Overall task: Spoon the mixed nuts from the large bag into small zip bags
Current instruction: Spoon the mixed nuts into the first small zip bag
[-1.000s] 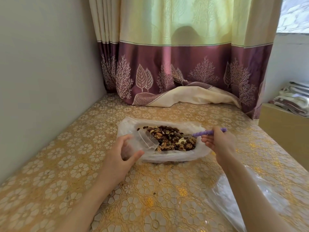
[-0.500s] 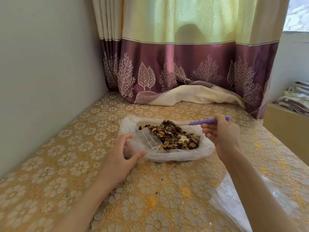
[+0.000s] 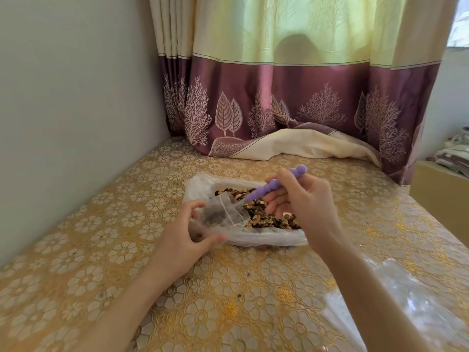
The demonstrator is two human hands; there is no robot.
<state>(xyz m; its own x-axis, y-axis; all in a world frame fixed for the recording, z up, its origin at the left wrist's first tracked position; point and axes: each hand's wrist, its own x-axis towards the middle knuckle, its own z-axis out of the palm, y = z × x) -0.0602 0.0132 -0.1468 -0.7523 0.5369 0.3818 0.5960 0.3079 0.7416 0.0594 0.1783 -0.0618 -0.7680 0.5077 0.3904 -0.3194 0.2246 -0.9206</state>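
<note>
1. Left hand (image 3: 182,240) grips small zip bag (image 3: 223,214) w/ thumb + curled fingers, mouth held open right at near-left edge of large bag (image 3: 253,237). Some nuts look already inside.
2. Right hand (image 3: 304,207) pinches purple spoon (image 3: 274,184) by handle, bowel end tipped at zip bag mouth; bowl itself hidden, can't tell if loaded.
3. Risk, I'd say: mouth is narrow + floppy, so nuts (image 3: 266,217) may bounce off the rim onto tablecloth (image 3: 101,224).
4. Risk: if my left grip slackens, mouth folds shut & spoon dumps outside.
5. Surface: gold floral cloth; clear plastic (image 3: 396,295) near right.
6. Room: grey wall (image 3: 76,97) left, purple/cream curtain (image 3: 304,92) behind.
</note>
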